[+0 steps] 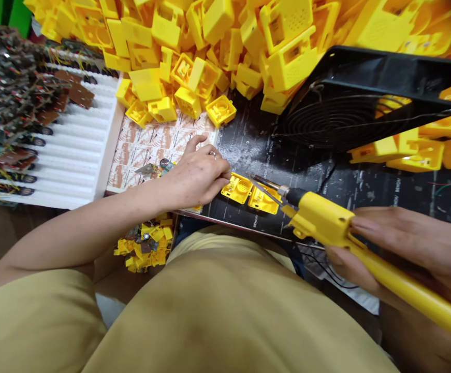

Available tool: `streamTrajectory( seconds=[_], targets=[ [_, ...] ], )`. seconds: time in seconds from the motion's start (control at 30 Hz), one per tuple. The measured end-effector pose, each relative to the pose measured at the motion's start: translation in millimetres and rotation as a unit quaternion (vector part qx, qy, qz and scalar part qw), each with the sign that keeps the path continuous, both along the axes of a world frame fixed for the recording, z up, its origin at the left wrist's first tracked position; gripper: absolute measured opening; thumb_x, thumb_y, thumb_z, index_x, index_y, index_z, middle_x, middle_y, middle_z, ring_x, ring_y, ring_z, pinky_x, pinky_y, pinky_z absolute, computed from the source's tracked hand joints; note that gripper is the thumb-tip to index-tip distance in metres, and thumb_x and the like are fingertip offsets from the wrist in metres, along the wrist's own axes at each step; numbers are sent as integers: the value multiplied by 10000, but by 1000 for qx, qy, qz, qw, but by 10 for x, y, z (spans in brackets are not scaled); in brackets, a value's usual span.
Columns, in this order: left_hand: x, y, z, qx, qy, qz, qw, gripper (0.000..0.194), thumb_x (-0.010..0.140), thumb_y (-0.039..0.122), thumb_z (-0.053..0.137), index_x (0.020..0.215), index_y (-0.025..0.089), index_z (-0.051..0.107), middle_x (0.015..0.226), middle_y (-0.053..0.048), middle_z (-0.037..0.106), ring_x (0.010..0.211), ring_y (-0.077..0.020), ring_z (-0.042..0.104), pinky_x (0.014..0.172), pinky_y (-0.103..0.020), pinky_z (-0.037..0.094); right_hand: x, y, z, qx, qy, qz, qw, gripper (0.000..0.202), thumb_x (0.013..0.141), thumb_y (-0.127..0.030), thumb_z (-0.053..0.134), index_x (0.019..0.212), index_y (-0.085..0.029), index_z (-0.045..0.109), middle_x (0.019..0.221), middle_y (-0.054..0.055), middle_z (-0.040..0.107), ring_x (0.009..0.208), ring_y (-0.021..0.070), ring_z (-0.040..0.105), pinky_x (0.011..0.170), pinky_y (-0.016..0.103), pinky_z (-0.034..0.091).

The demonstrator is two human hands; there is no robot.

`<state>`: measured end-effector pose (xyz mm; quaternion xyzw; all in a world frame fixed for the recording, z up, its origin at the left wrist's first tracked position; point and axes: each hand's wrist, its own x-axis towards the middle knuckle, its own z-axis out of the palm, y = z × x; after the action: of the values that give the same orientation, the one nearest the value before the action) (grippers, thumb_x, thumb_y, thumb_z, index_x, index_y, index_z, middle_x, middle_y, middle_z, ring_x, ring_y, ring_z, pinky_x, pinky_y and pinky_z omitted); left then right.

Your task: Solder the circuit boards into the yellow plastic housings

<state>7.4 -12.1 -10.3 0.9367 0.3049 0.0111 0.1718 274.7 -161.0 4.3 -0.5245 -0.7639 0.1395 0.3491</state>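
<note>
My right hand [415, 254] is wrapped round a yellow soldering gun [322, 217], whose metal tip and thin feed tube point left. The tip hovers at the small yellow casing [264, 198], which lies open side up at the bench's front edge. Right beside it is a second yellow casing [237, 187] with a speaker grille. My left hand [204, 173], a ring on one finger, has its thumb and fingers pinched together at that casing's left edge; what is between them is hidden. Behind the left wrist, a small circuit board with wires [159, 167] partly shows.
Yellow casings [209, 62] are heaped across the back. A black fan [342, 109] stands on the dark bench [248, 129] at right. On the left, a white foam tray [81, 145] bears wired circuit boards [15, 88]. More yellow parts [147, 246] lie below the bench edge.
</note>
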Motion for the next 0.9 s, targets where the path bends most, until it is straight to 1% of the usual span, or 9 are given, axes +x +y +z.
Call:
streamTrajectory(
  seconds=[0.1, 0.17, 0.27, 0.37, 0.53, 0.63, 0.7, 0.8, 0.9],
  targets=[
    [33, 11, -34, 26, -1, 11, 1000, 235, 908, 226, 441, 825, 189, 658, 812, -59, 707, 968, -255, 599, 1133, -652, 286, -23, -10, -62, 29, -1, 5, 1000, 392, 880, -214, 721, 1248, -272, 597, 899, 19, 725, 763, 164, 708, 675, 267, 613],
    [50, 17, -49, 36, 1, 7, 999, 242, 909, 237, 431, 828, 189, 654, 798, -61, 702, 958, -255, 601, 1132, -644, 298, -66, -4, -84, 42, 3, 17, 999, 399, 887, -172, 704, 1253, -264, 576, 880, 7, 719, 771, 155, 708, 726, 274, 622],
    [65, 20, -53, 43, 7, 3, 999, 241, 904, 241, 423, 832, 190, 647, 796, -61, 702, 942, -250, 603, 1133, -633, 310, -109, 13, -84, 34, 14, 55, 998, 245, 912, -165, 671, 1122, -257, 585, 797, -20, 694, 731, 140, 698, 721, 278, 627],
    [69, 22, -52, 46, 12, 7, 999, 245, 908, 240, 415, 825, 190, 640, 792, -60, 706, 934, -246, 609, 1134, -630, 312, -122, 36, -67, 33, -12, 58, 998, 113, 917, -167, 664, 962, -236, 586, 788, -9, 688, 723, 136, 695, 714, 274, 624],
    [71, 28, -65, 47, 14, 0, 999, 272, 915, 260, 401, 829, 178, 645, 784, -64, 704, 921, -250, 616, 1121, -649, 318, -159, 88, -93, 87, -47, 82, 992, 140, 849, -122, 745, 875, -167, 615, 796, 21, 691, 732, 115, 686, 723, 219, 601],
    [78, 27, -68, 48, 19, -1, 999, 291, 915, 264, 390, 835, 169, 653, 788, -74, 705, 921, -257, 618, 1117, -657, 320, -186, 107, -143, 125, -36, 91, 987, 217, 783, -117, 812, 899, -144, 630, 804, 32, 699, 747, 125, 685, 748, 237, 607],
    [84, 24, -69, 50, 26, -1, 998, 296, 913, 260, 387, 838, 165, 657, 786, -79, 701, 918, -255, 618, 1123, -655, 318, -186, 110, -153, 149, -40, 105, 982, 242, 776, -125, 822, 932, -140, 636, 813, 39, 706, 764, 132, 686, 755, 255, 613],
    [87, 25, -69, 52, 33, 0, 998, 287, 904, 254, 392, 829, 166, 655, 776, -75, 695, 905, -252, 617, 1128, -652, 313, -153, 100, -94, 140, -60, 115, 982, 227, 799, -129, 804, 944, -149, 631, 824, 43, 714, 772, 123, 682, 751, 251, 613],
    [76, 32, -68, 51, 35, -2, 998, 255, 886, 241, 412, 815, 174, 647, 768, -67, 690, 906, -248, 613, 1130, -642, 313, -113, 76, 21, 97, -58, 75, 991, 202, 816, -99, 780, 930, -157, 624, 811, 31, 705, 776, 94, 673, 800, 224, 603]
  ],
)
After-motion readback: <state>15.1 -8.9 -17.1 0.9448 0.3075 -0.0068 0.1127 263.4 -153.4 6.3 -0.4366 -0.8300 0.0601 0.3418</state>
